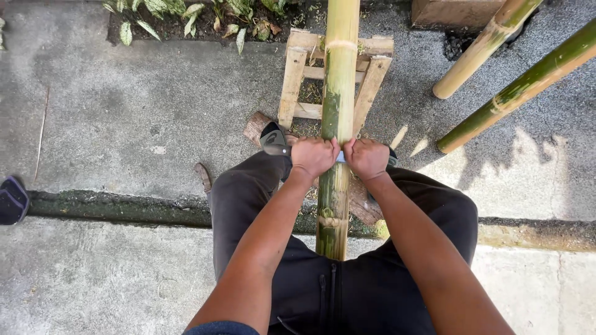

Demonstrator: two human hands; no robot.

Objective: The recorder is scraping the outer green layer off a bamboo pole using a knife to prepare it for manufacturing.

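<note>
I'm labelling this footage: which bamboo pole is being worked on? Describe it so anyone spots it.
Start at the small wooden frame by the plants. The worked bamboo pole runs across it toward the person, gripped by both hands. Unlike the two poles lying slanted on the right, it is between the person's knees.

Bright, soft daylight falls outdoors. A ragged shadow lies on the concrete ground at the right, under the leaning bamboo poles. Everything is sharp; no glare, with slight wide-angle stretching toward the edges.

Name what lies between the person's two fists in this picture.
In the head view, the upright bamboo pole runs between the left hand and right hand, with a pale strip of the tool they grip crossing it.
</note>
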